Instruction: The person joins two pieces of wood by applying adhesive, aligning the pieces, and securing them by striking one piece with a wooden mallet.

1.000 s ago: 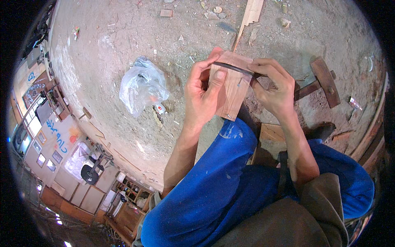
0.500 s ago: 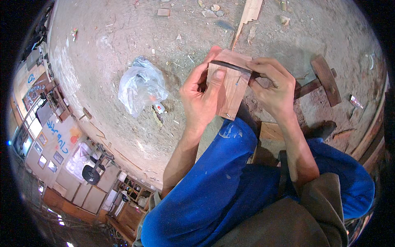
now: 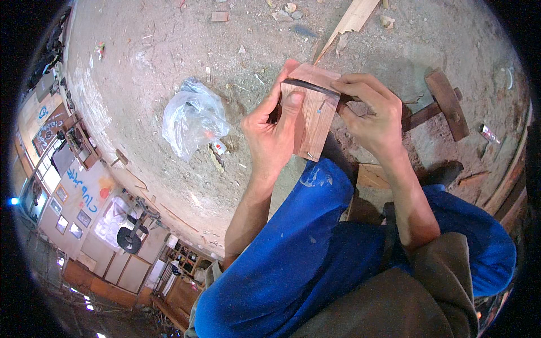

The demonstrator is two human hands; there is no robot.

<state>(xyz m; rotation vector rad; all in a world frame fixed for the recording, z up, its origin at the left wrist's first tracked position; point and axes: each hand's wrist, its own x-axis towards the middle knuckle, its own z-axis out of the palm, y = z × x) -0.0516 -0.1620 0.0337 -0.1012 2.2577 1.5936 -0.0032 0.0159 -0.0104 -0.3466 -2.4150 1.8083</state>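
A wooden block [image 3: 309, 132] rests its lower end by my blue-trousered knee, tilted upward. My left hand [image 3: 265, 132] grips its left side, thumb flat on the front face and fingers behind. Across the block's upper part lies a thin black strip [image 3: 311, 87], curving down to the right. My right hand [image 3: 375, 112] pinches near the strip's right end at the block's edge; the fingertips partly hide what they hold. One nail [image 3: 320, 108] sticks out of the face below the strip, and another nail [image 3: 310, 154] stands near the bottom.
A wooden mallet [image 3: 448, 107] lies on the dirt floor to the right, near a small shiny tube [image 3: 489, 134]. At left is a crumpled clear plastic bag [image 3: 193, 118]. A splintered plank [image 3: 355, 19] lies beyond the block. Shelves [image 3: 183, 262] stand at the lower left.
The block and both hands have shifted slightly left in view. Both grips look much the same, and the strip still crosses the block.
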